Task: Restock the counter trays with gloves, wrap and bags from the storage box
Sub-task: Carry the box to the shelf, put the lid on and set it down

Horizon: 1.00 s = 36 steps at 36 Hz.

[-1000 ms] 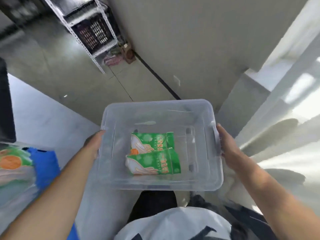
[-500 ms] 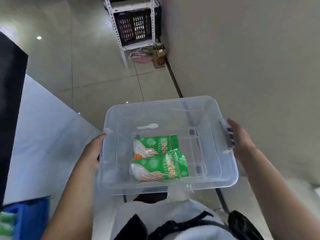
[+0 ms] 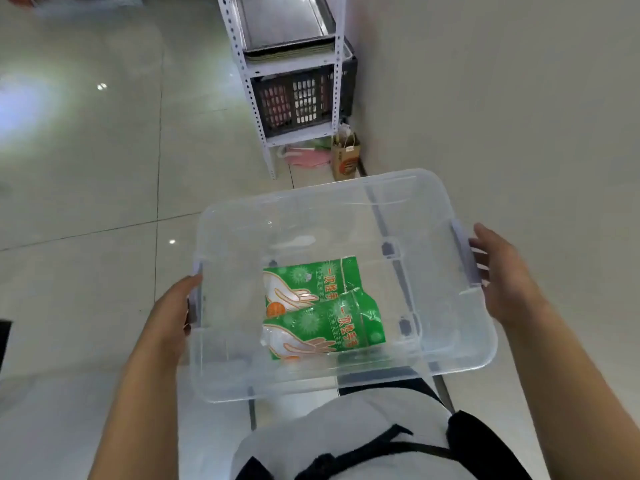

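Observation:
I carry a clear plastic storage box (image 3: 242, 382) in front of my body, above the floor. My left hand (image 3: 173, 313) grips its left handle, fingers hidden under the rim. My right hand (image 3: 502, 275) holds the right handle, fingers curled around the box's edge. Two green packs of disposable gloves lie flat on the bottom of the box, one (image 3: 308, 284) partly under the other (image 3: 329, 330). Nothing else lies in the box.
A white metal shelf rack (image 3: 249, 88) stands ahead against the beige wall, holding a dark slatted crate (image 3: 298, 98) and metal trays above it. A small brown paper bag (image 3: 346, 157) and pink plastic bags (image 3: 304, 155) sit on the tiled floor beside the rack.
My view has swung away from the counter toward the shelf rack, which now looks closer. The box stays held by both hands, the glove packs unmoved inside.

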Each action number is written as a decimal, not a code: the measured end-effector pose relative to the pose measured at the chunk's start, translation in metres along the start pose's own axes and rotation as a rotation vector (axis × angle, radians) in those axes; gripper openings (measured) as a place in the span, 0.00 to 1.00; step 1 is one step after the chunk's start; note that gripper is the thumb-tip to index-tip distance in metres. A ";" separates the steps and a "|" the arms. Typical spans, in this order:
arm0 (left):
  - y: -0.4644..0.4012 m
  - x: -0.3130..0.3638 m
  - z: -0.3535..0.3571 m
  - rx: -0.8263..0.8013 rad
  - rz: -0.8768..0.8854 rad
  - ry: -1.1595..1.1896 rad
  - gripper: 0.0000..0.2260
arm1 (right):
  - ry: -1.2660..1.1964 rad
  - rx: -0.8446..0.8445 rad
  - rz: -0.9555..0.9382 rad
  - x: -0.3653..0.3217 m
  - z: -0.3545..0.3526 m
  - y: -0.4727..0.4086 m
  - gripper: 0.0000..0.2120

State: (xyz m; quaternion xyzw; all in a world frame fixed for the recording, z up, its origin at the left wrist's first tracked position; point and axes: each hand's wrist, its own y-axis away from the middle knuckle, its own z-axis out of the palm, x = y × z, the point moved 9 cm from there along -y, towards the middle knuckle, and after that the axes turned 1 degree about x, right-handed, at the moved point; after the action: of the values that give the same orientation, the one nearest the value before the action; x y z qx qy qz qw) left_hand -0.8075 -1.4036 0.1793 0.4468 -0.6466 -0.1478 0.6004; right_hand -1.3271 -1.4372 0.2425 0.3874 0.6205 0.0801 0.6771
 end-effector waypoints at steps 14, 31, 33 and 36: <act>-0.098 0.164 -0.104 0.248 -0.104 0.122 0.17 | 0.285 -0.339 0.022 -0.157 0.337 -0.167 0.12; -0.312 0.310 -0.295 0.353 -0.109 0.443 0.21 | 0.462 -0.470 -0.084 -0.270 0.756 -0.189 0.26; -0.338 0.345 -0.316 0.363 -0.087 0.447 0.21 | 0.442 -0.488 -0.100 -0.289 0.792 -0.188 0.23; -0.377 0.400 -0.338 0.373 -0.079 0.439 0.21 | 0.398 -0.474 -0.105 -0.312 0.833 -0.191 0.13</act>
State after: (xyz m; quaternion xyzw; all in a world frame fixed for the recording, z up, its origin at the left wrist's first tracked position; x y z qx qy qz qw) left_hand -0.3012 -1.7992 0.2419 0.5955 -0.4995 0.0506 0.6272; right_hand -0.7145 -2.1063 0.3070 0.1628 0.7239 0.2617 0.6172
